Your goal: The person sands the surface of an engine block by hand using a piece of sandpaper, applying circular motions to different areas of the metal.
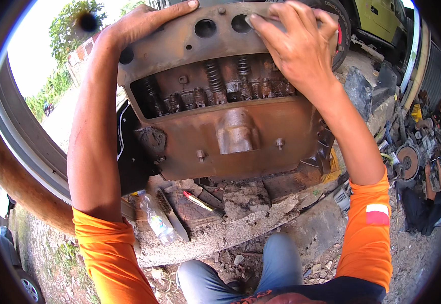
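A rusty brown engine block stood straight ahead of the person, on the far side of the knees and between the two forearms, its top face beneath both hands. The left hand lay over the far left part of that top face, its thumb stretched out to the right; the other fingers were largely hidden, so whether they gripped the edge could not be told. The right hand was over the right part, fingers bent and drawn narrow, pinching a thin grey piece just beside a round hole; what the piece was could not be told.

In the block's long side opening, nearer than the hands, stood dark, oily valve springs, with a cast boss below them.

On the near side of the block, a clear plastic bottle lay at the left of a rough concrete ledge, with a wire brush just to its right and a slim red-and-yellow tool farther right. Well to the right were a round metal disc and, far off, a yellow-green vehicle.
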A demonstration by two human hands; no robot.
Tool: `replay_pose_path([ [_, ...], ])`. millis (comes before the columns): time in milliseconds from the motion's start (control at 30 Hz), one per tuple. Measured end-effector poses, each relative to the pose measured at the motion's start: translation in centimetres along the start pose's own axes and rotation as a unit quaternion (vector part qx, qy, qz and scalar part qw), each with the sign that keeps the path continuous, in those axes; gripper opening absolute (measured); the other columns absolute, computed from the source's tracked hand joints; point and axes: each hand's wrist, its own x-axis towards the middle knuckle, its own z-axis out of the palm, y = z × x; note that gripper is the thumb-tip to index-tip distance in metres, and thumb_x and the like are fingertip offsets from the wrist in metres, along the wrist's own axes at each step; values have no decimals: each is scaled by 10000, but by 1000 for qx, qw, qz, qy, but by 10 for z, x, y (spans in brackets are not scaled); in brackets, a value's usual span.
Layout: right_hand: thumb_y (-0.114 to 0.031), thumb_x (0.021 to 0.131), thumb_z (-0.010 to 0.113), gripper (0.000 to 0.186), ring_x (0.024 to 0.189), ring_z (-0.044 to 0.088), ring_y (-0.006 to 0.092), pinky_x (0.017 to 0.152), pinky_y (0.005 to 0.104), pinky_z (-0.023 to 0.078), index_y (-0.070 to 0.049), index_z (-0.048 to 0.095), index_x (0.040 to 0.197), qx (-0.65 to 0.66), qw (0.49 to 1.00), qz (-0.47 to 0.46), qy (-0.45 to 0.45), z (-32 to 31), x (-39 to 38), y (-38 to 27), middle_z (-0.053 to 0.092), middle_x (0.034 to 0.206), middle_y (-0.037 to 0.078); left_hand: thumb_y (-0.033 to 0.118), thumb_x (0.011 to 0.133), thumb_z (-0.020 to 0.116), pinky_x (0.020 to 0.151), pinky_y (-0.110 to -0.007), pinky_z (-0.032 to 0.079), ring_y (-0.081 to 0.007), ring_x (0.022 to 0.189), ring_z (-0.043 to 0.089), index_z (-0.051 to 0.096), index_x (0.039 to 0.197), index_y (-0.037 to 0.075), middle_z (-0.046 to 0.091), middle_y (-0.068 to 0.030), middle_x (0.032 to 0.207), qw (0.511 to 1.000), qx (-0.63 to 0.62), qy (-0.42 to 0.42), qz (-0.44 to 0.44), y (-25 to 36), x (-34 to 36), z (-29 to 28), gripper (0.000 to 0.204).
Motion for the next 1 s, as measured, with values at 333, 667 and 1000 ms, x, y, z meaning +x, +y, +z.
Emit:
replay_pose_path([
  [333,-139,828,707,310,1161,576,197,975,483,291,-169,786,1127,-17,996,56,61,20,-7,-15,639,1148,0,928,717,665,981,-461,548,-327,1037,734,784,1213,8,769,-235,1083,999,-32,-10,2,0,2,-1,1052],
  [667,-145,836,681,260,1132,597,184,961,486,295,-146,780,1076,-44,995,61,68,18,-18,-23,631,1092,-10,921,725,665,965,-459,556,-325,997,741,785,1209,9,770,-232,1080,999,-44,-3,8,8,-1,1,1040],
  [1000,-157,831,665,244,1132,585,183,961,485,293,-127,770,1050,-59,996,41,56,11,-30,-39,625,1056,-6,931,718,657,973,-468,553,-333,1002,741,790,1203,9,769,-237,1082,999,-31,-12,5,6,0,-2,1049],
])
